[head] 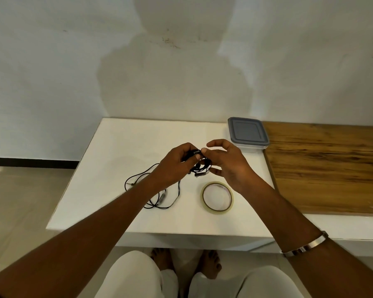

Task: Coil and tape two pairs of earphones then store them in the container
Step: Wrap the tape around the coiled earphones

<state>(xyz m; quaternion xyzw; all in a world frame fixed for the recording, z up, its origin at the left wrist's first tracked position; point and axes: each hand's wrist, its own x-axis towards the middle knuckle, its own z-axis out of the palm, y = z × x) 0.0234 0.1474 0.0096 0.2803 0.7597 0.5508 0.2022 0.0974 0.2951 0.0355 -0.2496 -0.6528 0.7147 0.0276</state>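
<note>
My left hand grips a coiled pair of black earphones above the white table. My right hand is right beside it, thumb and fingers touching the same coil, index finger lifted. A second black pair of earphones lies uncoiled on the table below my left wrist, its plug at the left. A roll of clear tape lies flat under my right wrist. The container, clear with a grey lid on, stands at the back right of the table.
A wooden board covers the surface to the right of the white table. The wall rises just behind the table. My knees and bare feet show below the front edge.
</note>
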